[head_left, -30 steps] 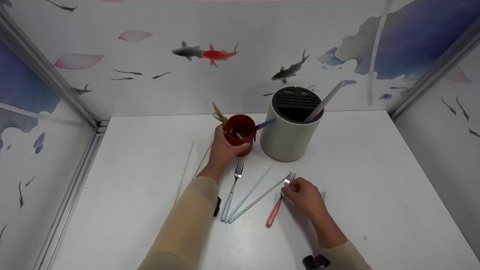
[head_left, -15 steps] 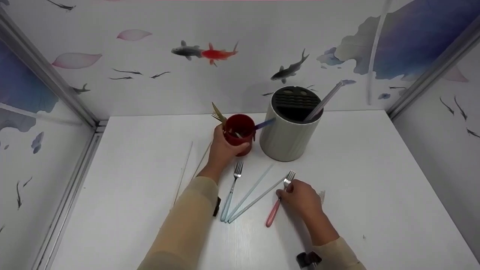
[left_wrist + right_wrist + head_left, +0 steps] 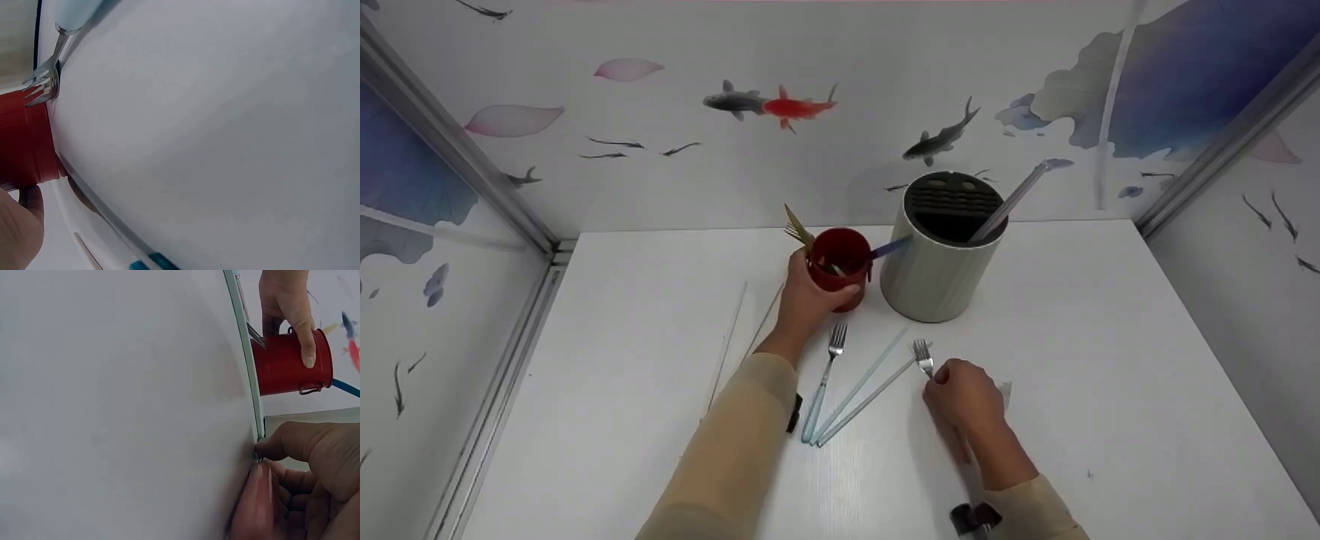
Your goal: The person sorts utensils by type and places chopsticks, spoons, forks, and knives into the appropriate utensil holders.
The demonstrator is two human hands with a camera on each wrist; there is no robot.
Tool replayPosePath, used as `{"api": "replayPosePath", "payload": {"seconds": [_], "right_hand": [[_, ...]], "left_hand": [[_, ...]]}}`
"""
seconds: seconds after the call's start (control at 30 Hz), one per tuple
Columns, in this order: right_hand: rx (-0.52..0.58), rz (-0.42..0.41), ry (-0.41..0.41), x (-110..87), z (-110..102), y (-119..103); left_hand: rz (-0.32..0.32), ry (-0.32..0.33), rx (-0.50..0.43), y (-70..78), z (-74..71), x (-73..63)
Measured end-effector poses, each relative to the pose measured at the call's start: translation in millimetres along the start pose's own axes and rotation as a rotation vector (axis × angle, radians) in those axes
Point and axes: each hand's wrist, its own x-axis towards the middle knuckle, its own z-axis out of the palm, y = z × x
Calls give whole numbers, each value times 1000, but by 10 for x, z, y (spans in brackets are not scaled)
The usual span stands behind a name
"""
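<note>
My left hand [image 3: 808, 295] grips a red metal cup [image 3: 840, 259] from its left side, thumb across the front. Gold cutlery [image 3: 796, 227] leans out of the cup's left rim, and a blue handle [image 3: 891, 248] sticks out to the right. In my right hand [image 3: 967, 391], thumb and fingers pinch a fork [image 3: 922, 355] by its neck. The fork's pink handle [image 3: 256, 506] shows below the fingers in the right wrist view, close over the table. A second fork [image 3: 824, 386], with a light blue handle, lies on the table between the hands.
Two pale blue chopsticks [image 3: 861, 386] lie right of the blue fork. Thin pale sticks [image 3: 729, 341] lie beside the left forearm. A large ribbed holder [image 3: 941, 270] with a black slotted top stands right of the cup, a clear utensil [image 3: 1011, 201] leaning in it. Printed walls enclose the table.
My right hand has turned the pink fork: its tines moved left, and its handle swung right beneath the hand. The left hand and cup have stayed put.
</note>
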Motion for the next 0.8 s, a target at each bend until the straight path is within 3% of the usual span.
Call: {"api": "replayPosePath", "payload": {"seconds": [0.4,0.8], "right_hand": [[-29,-24,-6,4,-9,31],[-54,-80,-157,-123,-166,114]], "left_hand": [[3,1,4,7,3,0],[-19,1,2,17,0,2]]}}
